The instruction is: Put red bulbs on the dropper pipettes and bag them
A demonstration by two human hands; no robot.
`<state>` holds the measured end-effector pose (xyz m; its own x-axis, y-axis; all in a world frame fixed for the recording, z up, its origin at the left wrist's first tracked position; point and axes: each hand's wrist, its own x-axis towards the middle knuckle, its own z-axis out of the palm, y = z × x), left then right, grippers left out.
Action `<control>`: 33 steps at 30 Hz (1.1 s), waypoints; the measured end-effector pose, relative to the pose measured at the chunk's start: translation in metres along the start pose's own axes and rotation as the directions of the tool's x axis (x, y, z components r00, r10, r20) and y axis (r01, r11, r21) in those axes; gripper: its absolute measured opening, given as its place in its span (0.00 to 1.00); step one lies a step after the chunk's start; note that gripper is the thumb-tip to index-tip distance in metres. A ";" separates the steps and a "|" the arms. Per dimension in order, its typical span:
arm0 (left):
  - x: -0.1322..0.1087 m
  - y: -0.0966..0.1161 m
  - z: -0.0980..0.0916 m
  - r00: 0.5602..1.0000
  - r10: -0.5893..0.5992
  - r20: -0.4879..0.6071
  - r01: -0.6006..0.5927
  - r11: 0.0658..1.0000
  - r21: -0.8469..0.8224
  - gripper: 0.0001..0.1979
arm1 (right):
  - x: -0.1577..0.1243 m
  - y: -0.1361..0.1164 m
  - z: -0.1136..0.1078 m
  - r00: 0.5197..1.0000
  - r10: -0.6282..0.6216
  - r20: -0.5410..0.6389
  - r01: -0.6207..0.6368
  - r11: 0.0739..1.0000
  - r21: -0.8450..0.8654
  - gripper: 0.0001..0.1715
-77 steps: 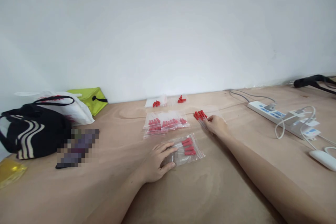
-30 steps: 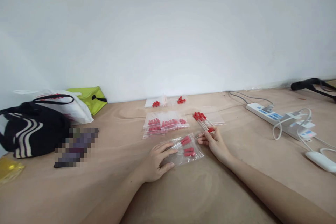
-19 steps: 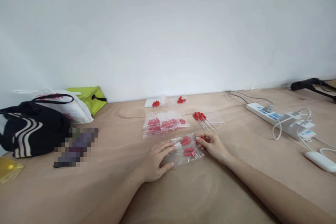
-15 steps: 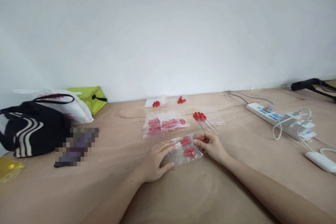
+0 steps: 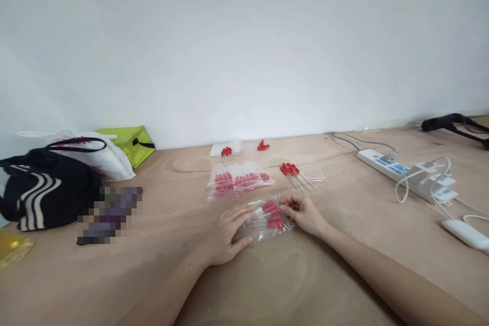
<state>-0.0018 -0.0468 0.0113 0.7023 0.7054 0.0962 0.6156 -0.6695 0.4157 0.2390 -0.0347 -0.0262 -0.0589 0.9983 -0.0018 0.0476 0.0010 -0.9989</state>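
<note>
A clear zip-lock bag [image 5: 262, 235] lies in front of me on the table. Several glass droppers with red rubber bulbs [image 5: 274, 218] are inside it, bulbs towards the zip on the right. My left hand [image 5: 229, 237] rests with its fingers spread over the left end of the bag. At the zip edge, the fingers of my right hand [image 5: 300, 212] are closed in a pinch; the fingertips partly hide what they grip. Just beyond this hand, loose droppers [image 5: 292, 170] with red bulbs lie side by side, partly over another flat clear bag [image 5: 315, 172].
Filled bags of droppers [image 5: 240, 181] lie further back, behind them bags of red bulbs [image 5: 226, 151]. A white power strip [image 5: 376, 161] with cables and a white adapter [image 5: 465, 233] is on the right. A black bag [image 5: 64, 188] and a green bag [image 5: 132, 145] stand left.
More red bulbs now show inside the bag, between the two earlier groups. The red bulb at my right fingertips is gone from them. My left hand has stayed in place.
</note>
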 end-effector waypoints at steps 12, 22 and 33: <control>-0.001 0.001 -0.001 1.000 -0.001 -0.015 0.001 1.000 -0.009 0.23 | -0.003 -0.006 0.001 0.998 -0.003 0.060 0.000 0.999 0.041 0.25; -0.001 0.003 -0.003 1.000 -0.006 -0.017 0.006 1.000 -0.011 0.23 | -0.005 -0.005 0.002 0.998 0.018 0.068 -0.018 1.000 0.000 0.29; -0.001 0.003 -0.002 1.000 -0.009 -0.008 0.009 1.000 -0.014 0.24 | 0.015 0.007 -0.002 0.999 0.032 0.023 -0.028 0.988 -0.150 0.16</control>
<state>-0.0013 -0.0485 0.0142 0.6937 0.7134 0.0991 0.6170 -0.6596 0.4292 0.2403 -0.0199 -0.0334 -0.0799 0.9962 -0.0351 0.1980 -0.0186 -0.9800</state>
